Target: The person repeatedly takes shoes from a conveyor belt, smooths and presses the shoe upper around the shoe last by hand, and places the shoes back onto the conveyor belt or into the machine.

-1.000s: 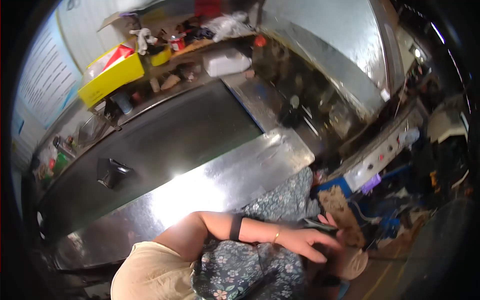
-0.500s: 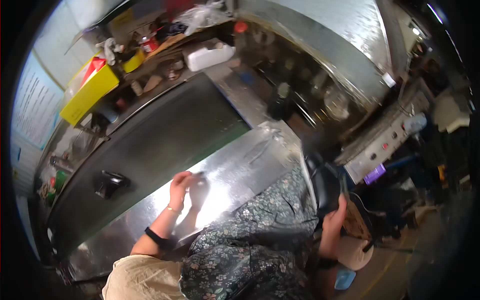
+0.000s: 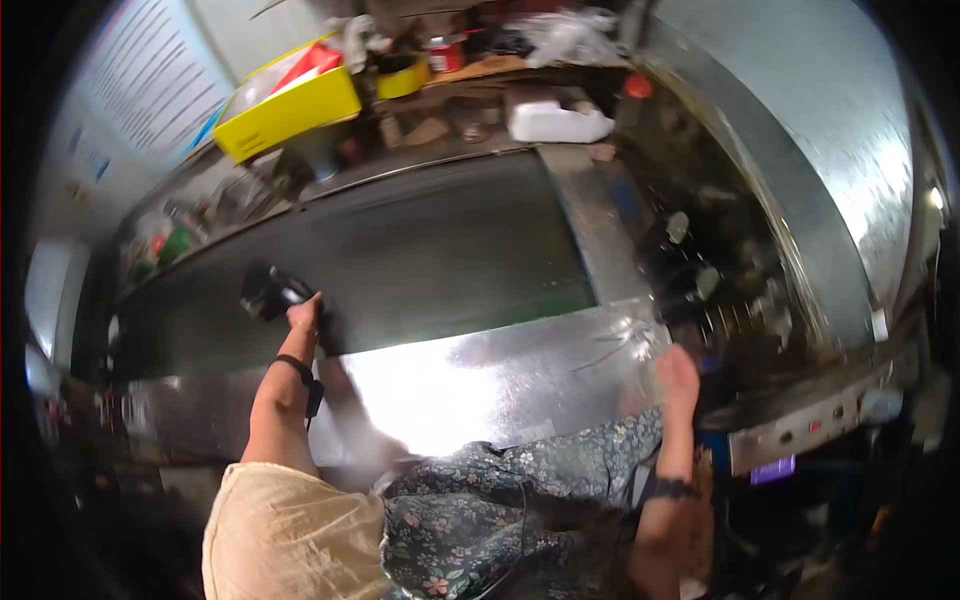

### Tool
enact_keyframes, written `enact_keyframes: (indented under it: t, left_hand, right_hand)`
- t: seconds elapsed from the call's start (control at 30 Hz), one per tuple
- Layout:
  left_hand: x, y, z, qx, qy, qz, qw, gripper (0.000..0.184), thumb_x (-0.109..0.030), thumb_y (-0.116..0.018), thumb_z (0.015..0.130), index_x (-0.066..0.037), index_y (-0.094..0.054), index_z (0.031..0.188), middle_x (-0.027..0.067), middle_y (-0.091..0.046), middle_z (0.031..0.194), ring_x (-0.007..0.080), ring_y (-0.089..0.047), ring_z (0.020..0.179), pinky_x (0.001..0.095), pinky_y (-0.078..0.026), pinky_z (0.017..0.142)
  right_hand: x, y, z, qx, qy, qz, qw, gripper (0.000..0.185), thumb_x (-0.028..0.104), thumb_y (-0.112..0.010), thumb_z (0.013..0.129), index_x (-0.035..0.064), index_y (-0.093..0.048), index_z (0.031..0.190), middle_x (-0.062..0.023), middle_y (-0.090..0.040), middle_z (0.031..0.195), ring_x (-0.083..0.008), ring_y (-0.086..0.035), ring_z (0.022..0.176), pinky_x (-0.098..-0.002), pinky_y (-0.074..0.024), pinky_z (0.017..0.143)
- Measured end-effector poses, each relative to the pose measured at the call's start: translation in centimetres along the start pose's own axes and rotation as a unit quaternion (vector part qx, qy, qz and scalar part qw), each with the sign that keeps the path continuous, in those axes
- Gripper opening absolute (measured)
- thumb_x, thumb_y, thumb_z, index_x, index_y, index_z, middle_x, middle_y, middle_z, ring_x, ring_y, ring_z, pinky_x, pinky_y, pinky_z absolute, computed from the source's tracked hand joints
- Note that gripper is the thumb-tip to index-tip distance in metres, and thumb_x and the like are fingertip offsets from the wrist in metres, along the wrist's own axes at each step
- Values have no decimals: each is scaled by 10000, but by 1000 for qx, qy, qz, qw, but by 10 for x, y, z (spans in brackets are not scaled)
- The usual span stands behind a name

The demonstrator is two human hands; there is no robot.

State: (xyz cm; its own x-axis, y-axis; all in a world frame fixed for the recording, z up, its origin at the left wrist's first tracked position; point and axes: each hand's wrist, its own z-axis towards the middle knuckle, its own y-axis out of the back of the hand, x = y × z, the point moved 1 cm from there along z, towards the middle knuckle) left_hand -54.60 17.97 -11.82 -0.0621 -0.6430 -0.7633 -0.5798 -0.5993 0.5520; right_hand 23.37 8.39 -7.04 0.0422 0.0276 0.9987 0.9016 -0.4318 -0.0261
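My left hand (image 3: 303,312) reaches over the dark belt surface (image 3: 450,240), its fingers closed on the right end of a glossy black piece (image 3: 268,292), which is blurred. Above the right end of the shiny metal ledge (image 3: 540,360) is my right hand (image 3: 678,372); its fingers are smeared, and no object shows in it. Just beyond it, in the dark recess on the right, are two black items with pale ends, a farther one (image 3: 678,228) and a nearer one (image 3: 708,283).
Along the back shelf stand a yellow box (image 3: 290,110), a roll of yellow tape (image 3: 402,78), a red can (image 3: 446,54) and a white plastic bottle (image 3: 560,122). A sloping metal hood (image 3: 820,110) and a control panel with knobs (image 3: 800,432) are on the right.
My left hand has moved from above the metal ledge to the black piece on the belt. My right hand has let go of a black item, and a second pale-ended item now shows in the recess.
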Motion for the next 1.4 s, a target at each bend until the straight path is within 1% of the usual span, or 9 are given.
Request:
enact_keyframes:
  t: [0.07,0.23,0.37,0.6,0.7,0.97,1.1,1.2,1.4]
  left_hand:
    - [24,-17,59,-79,-13,168,982,684,-521,-776,745,82,-679,1052,193,-713,1073,301,-688,1032,383,-527,873]
    - [26,-16,55,137,-63,-249,957,426,-276,-716,778,64,-662,1029,84,-673,954,223,-642,826,373,-529,754]
    - [-3,16,37,173,-45,-144,973,302,-241,-680,802,28,-699,936,91,-688,956,243,-664,812,388,-548,733]
    - [-7,71,16,257,-158,111,947,423,-286,-668,873,-18,-654,1200,99,-706,1109,285,-679,1011,419,-556,872]
    - [-3,58,3,447,56,-96,888,533,-367,-672,849,-8,-593,1234,135,-643,1240,285,-618,1120,389,-488,967]
    - [-20,42,-30,294,-65,51,952,270,-78,-561,845,41,-634,1076,168,-671,1086,358,-652,997,501,-517,917]
    - [-40,87,-105,586,35,-145,796,263,-85,-578,846,28,-630,1078,193,-668,1109,349,-632,1074,514,-490,981]
    - [-49,120,-246,604,54,-240,758,316,-109,-603,865,36,-591,1145,192,-657,1164,302,-644,1082,452,-515,970]
    - [-32,87,-441,757,-215,-105,607,494,-46,-645,857,87,-499,1310,142,-637,1213,230,-628,1089,367,-474,985]
  right_hand:
    - [22,22,-101,6,-52,-6,999,301,121,-651,953,-39,-619,1205,-76,-664,1057,-150,-638,923,-274,-518,847]
    - [-37,131,-330,-247,-127,78,958,242,73,-648,927,-12,-648,1153,-82,-689,943,-128,-641,760,-249,-517,666]
    - [-76,174,-426,-324,-81,44,941,215,64,-671,901,-7,-644,1102,-88,-695,918,-133,-638,712,-241,-527,635]
    - [-46,104,-368,-266,-104,133,949,220,94,-641,947,8,-639,1149,-71,-703,971,-127,-660,789,-254,-540,722]
    - [-34,98,-348,-170,-37,-49,983,212,119,-663,918,10,-675,1100,-75,-716,911,-133,-666,779,-275,-523,687]
    - [-6,107,-365,-158,25,-203,966,203,142,-671,894,33,-706,1061,-136,-731,914,-198,-701,816,-315,-536,734]
    - [-1,90,-327,-164,48,-127,977,213,159,-681,898,26,-701,1064,-112,-728,915,-147,-681,801,-302,-537,731]
    - [30,54,-263,-39,71,23,996,231,164,-664,925,3,-688,1089,-67,-720,898,-111,-658,780,-271,-533,699]
    - [154,-25,-213,34,119,-127,984,547,327,-697,927,6,-528,1336,-136,-663,1174,-180,-643,986,-311,-517,871]
